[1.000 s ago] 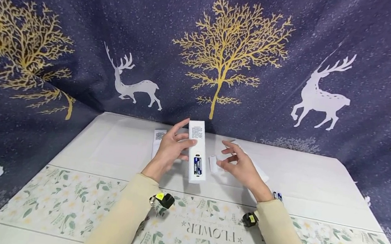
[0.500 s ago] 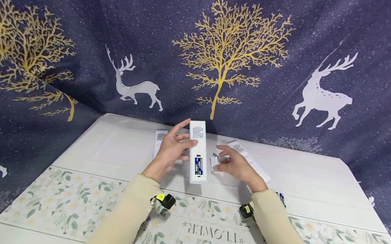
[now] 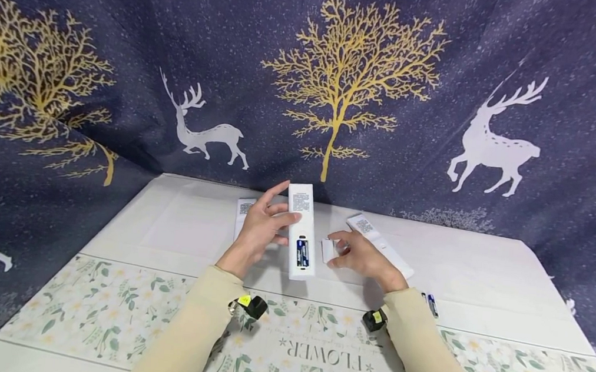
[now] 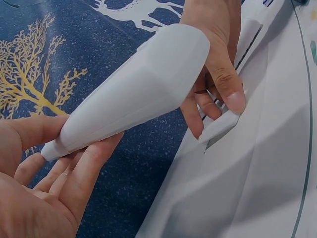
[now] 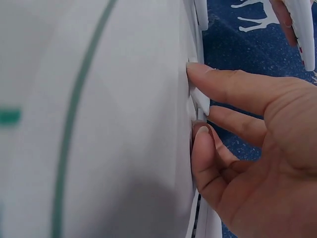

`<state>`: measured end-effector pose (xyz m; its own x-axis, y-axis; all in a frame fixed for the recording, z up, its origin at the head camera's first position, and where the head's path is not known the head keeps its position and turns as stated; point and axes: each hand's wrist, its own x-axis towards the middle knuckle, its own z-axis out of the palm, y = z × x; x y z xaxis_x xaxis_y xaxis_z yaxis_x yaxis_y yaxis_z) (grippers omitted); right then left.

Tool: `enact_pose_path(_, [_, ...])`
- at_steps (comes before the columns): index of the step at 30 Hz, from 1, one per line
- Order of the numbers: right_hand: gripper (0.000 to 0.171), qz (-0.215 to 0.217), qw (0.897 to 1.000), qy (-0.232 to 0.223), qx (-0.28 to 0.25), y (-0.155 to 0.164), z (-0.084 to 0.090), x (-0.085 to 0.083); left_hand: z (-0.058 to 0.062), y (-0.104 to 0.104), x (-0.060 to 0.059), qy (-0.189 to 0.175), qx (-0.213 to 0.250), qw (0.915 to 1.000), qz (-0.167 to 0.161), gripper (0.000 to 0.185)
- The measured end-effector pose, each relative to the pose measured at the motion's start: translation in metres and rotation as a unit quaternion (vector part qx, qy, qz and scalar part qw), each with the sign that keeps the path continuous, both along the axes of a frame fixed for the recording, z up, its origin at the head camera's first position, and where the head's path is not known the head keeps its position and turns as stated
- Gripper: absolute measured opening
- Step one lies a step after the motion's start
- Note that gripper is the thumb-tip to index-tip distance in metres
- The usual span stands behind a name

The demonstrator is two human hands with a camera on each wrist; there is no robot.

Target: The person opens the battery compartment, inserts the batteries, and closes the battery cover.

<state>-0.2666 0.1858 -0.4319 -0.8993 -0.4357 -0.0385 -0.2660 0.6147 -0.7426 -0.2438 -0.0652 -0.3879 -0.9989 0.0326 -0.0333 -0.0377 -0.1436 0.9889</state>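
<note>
My left hand [image 3: 262, 225] grips a white remote control [image 3: 302, 201] by its upper part, thumb on its back and fingers behind. The remote stands tilted up with its back toward me. Its battery compartment is uncovered, and two dark blue batteries [image 3: 303, 253] lie inside it. To the right of the remote, my right hand [image 3: 360, 256] holds a small white battery cover [image 3: 326, 250] between thumb and fingers, low over the table. In the left wrist view, the thumb presses one end of the battery cover [image 4: 222, 126], which is tilted with its edge close to the table.
A second white remote [image 3: 243, 206] lies partly hidden behind my left hand. Another white remote [image 3: 364, 222] lies beyond my right hand, with loose batteries [image 3: 432, 305] near the right sleeve. The white table [image 3: 183, 223] meets a dark blue curtain [image 3: 285, 90] at the back.
My right hand has moved slightly and curled its fingers around the battery cover, which has shifted and tilted a little. The left hand and its remote have stayed nearly still.
</note>
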Motion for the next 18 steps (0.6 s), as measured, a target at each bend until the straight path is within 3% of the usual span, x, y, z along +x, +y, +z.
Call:
enact_pose_path(11, [0.059,-0.015,0.997,-0.013,-0.077,0.004,-0.003,0.006,0.001,-0.001,0.000,0.005,-0.001,1.0000,-0.003,0.079])
enact_pose_path(18, [0.043,0.010,0.989,-0.025,-0.143,0.005,-0.005,0.010,0.003,-0.002,0.002,0.001,0.004,1.0000,0.000,0.080])
